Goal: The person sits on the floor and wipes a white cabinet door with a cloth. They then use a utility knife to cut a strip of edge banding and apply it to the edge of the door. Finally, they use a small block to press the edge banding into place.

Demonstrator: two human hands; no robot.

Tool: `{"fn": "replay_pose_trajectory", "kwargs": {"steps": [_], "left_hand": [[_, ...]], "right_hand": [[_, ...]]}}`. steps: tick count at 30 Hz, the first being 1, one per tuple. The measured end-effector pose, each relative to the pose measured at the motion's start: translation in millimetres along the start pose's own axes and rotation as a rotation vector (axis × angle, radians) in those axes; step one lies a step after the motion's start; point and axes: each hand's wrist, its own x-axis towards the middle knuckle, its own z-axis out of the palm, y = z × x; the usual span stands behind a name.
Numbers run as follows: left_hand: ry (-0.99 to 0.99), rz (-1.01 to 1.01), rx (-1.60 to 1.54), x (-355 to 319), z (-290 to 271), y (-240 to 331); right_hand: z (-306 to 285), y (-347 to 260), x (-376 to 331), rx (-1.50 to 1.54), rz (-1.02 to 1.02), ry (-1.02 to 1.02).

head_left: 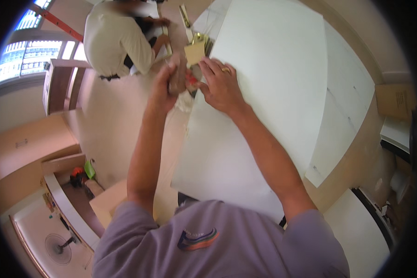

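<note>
A large white panel (264, 88) lies in front of me, its left edge beneath my hands. At that edge my left hand (161, 88) is closed around a brown, blurred, block-like thing (177, 76). My right hand (222, 88) lies on the panel with its fingers stretched out, its thumb close to a small red thing (191, 80) between the hands. Whether the thumb touches the red thing is not clear. Just beyond my fingers sits a yellowish square piece (195, 53). Some whitish, crumpled material (184, 102) shows below the hands.
Another person (116, 41) in a light shirt sits low at the far left. A marble-patterned sheet (345, 102) lies under the panel's right side. Cabinet parts (32, 139) and a fan (58, 248) are at left; a cardboard box (394, 102) stands at right.
</note>
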Motion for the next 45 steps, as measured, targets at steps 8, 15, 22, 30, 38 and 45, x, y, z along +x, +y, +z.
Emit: {"fn": "replay_pose_trajectory", "kwargs": {"steps": [8,15,22,30,38,45], "left_hand": [[0.055,0.009,0.058,-17,-43,32],[0.148,-0.014,0.076,-50,-58,15],[0.170,-0.049,0.004,-78,-74,-12],[0.360,-0.013,-0.122,-131,-49,-48],[0.408,0.030,-0.108,-165,-70,-32],[0.241,-0.033,0.024,-195,-94,-3]], "right_hand": [[-28,-57,-13,0.111,-0.294,-0.817],[-22,-44,-9,0.233,-0.239,-0.690],[-15,-39,-16,0.286,-0.287,-0.545],[-24,-63,-86,-0.314,-0.384,-0.540],[-58,-115,-118,0.526,-0.351,-0.928],[-27,-101,-116,-0.027,-0.427,-0.484]]}}
